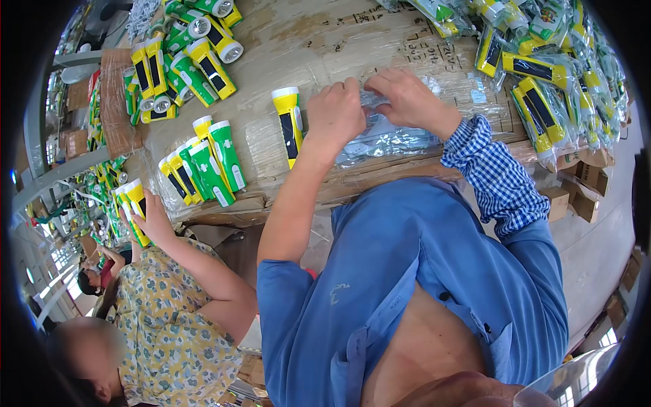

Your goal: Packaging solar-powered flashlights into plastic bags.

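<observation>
On the table before me lies a pile of clear plastic bags (390, 144). My left hand (336, 114) is closed, knuckles up, at the far left side of the pile. Close by on the right, my right hand (412, 100) bends its thumb and fingers in on the same crinkled plastic. The bag between the two hands is partly hidden by the fingers. Just left of my left hand lies one flashlight (289, 127), yellow with a black panel and a white head, its head pointing away from me.
Bagged flashlights (539, 74) heap up at the right. Green and yellow flashlights (207, 163) lie in a group at the left, with a larger pile (193, 54) behind. A co-worker's hand (157, 220) holds several flashlights at lower left. Cardboard (271, 64) covers the table.
</observation>
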